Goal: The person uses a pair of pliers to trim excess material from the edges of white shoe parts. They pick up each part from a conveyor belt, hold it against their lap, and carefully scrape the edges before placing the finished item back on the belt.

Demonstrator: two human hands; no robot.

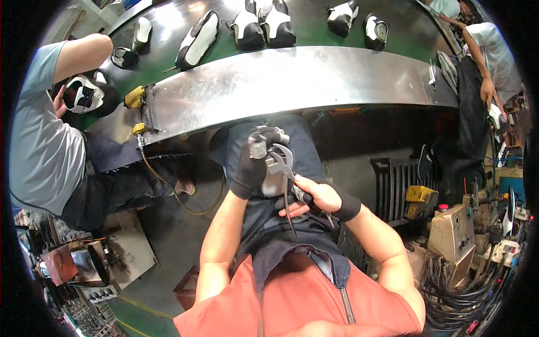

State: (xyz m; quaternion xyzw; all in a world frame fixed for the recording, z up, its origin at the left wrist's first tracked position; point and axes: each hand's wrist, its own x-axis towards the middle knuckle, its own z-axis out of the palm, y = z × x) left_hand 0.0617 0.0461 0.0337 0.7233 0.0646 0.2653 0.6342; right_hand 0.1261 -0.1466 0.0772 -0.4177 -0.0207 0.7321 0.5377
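Note:
Over my lap, my right hand (317, 196), bare-fingered with a black band at the wrist, is closed round the handles of metal pincers (282, 161). Their curved jaws point up toward my left hand, and one dark handle hangs down past my fingers. My left hand (263, 149) wears a dark glove that looks grey and worn at the fingers. Its fingers are curled beside the pincer jaws; whatever lies inside them is hidden. A dark apron (264, 219) covers my lap under both hands.
Ahead runs a shiny metal ledge (303, 76) along a green belt carrying several black-and-white shoes (197, 42). A yellow-ended tool (135, 98) with a hose lies on the ledge's left. People sit left (48, 140) and right (491, 62). Control box (452, 227) and cables stand right.

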